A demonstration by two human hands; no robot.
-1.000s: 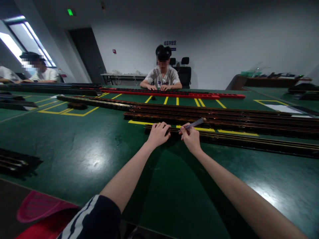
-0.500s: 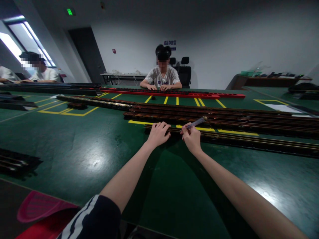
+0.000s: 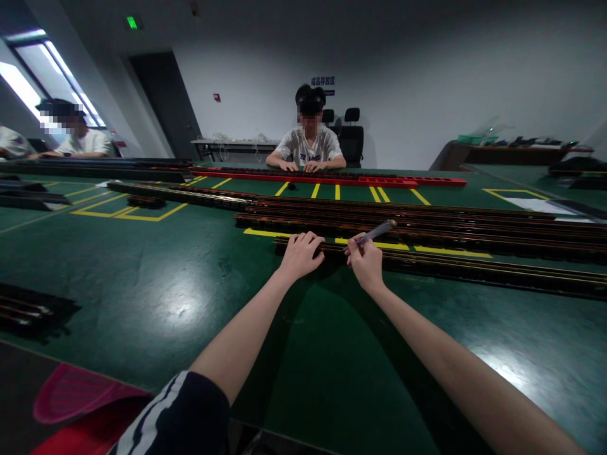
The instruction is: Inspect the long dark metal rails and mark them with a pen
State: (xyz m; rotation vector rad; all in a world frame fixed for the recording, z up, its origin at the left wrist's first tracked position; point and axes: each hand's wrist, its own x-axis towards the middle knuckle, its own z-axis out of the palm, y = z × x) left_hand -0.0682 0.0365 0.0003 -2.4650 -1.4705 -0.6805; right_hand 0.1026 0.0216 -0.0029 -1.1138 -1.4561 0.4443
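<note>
A long dark strip (image 3: 455, 268) with thin gold-coloured lines lies across the green table in front of me. Near its left end my left hand (image 3: 301, 254) rests over it, the fingers curled down onto the far side and the thumb at the near side. My right hand (image 3: 366, 262) pinches a pen-like tool (image 3: 379, 231) with a translucent shaft and a rounded brownish end. That tool slants up to the right, its lower tip by the strip between both hands. The exact point of contact is too small to make out.
Beyond the strip lies a stack of similar dark strips (image 3: 427, 218). Yellow tape marks the green table (image 3: 190, 272). Another bundle (image 3: 33, 309) sits at the left edge. Across the table, a person (image 3: 310, 142) has both hands on a red strip (image 3: 412, 182). A pink chair (image 3: 76, 395) stands lower left.
My right hand and the pen-like tool have shifted very slightly, the tool's upper end moving a little up and to the right. My left hand stays in place.
</note>
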